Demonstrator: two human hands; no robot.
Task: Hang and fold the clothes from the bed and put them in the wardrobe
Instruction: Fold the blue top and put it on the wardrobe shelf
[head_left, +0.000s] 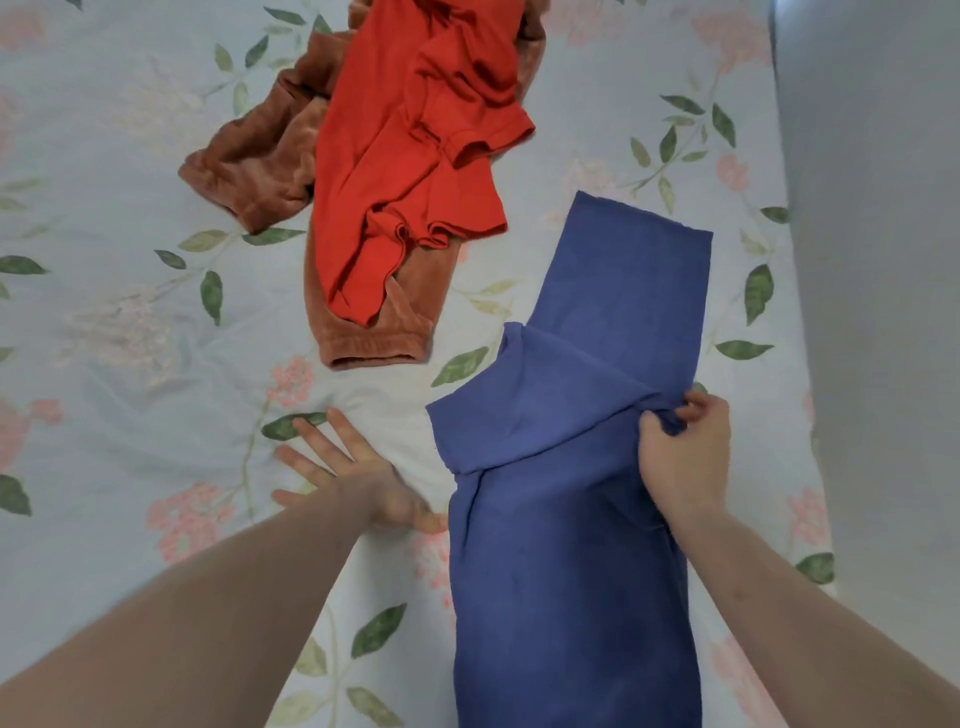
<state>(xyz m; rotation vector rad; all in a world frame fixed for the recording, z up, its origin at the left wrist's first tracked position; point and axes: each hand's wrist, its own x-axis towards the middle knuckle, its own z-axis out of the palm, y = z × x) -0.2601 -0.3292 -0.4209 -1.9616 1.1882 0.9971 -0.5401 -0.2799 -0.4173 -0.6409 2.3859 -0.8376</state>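
Garments on bed (130, 322): three. One blue garment (571, 519), one red-orange garment (410, 171), one brown plush garment (260, 161). Hands in view: two, left hand (348, 473) and right hand (685, 457). Bed: one.

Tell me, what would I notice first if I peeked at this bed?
Probably the bright red shirt, lying crumpled on top of a fuzzy brown garment at the far middle of the flowery bedsheet. Next, the long blue garment stretched out on the right, with the right hand pinching a fold near its edge. The left hand lies flat with spread fingers on the sheet beside it.
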